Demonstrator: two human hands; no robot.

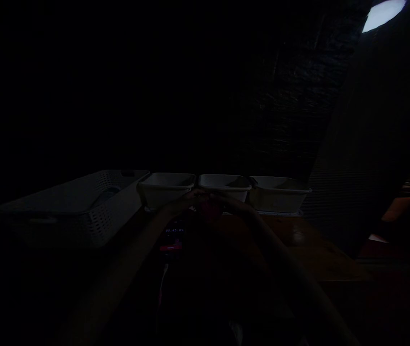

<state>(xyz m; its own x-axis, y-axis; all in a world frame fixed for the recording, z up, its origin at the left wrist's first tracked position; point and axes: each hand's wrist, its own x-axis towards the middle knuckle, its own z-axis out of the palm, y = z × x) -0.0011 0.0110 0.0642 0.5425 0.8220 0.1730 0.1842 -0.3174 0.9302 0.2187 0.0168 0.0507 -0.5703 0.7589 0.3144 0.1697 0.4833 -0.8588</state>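
Darkness covers most of the room, broken by a bright light (384,14) at the upper right and a faint sheen on the wall (280,96) behind the work. Below it, a brown wooden surface (323,259) shows dimly. The person's left hand (187,198) and right hand (229,201) meet over it around a small reddish thing (209,210), just in front of the middle bin (224,181). The fingers of both hands bend in towards it, but the gloom hides whether they grip it or only touch it, so their state cannot be told. Holding it centrally between both hands probably keeps it steady and within view.

The left bin (167,181) and right bin (280,194) flank the middle one in a row, perhaps so that each is within easy reach. A perforated basket (99,226) stands at the far left, with something indistinct inside. A phone (172,242) showing a running-style time display lies near the left forearm, apparently angled to be read at a glance, with a cable (163,278) beside it.

As for room, the bin rims bound the hands ahead and the basket wall bounds the left side. Towards the right, the wood extends past the forearm to a dim edge.
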